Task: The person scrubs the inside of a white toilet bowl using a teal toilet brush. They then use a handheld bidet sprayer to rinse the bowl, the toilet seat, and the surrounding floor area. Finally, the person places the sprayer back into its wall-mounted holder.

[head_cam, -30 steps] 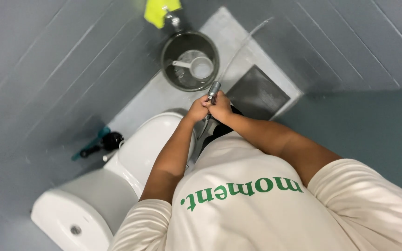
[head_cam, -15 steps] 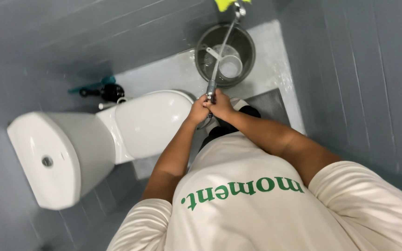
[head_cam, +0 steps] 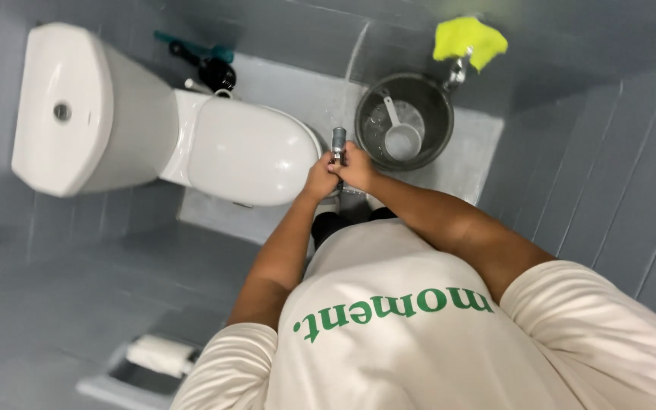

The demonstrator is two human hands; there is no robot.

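while both hands, left hand (head_cam: 319,179) and right hand (head_cam: 356,168), clasp the metal sprayer (head_cam: 338,142), grey tiled walls (head_cam: 616,175) close in; beyond it a steel bucket (head_cam: 373,102), left the closed white toilet (head_cam: 244,152).

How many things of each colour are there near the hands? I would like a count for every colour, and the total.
White: 3, toilet, cistern, paper roll
Metal grey: 3, bucket, scoop, sprayer in both the left hand and the right hand
Yellow: 1, cloth
Black: 1, brush
Total: 8
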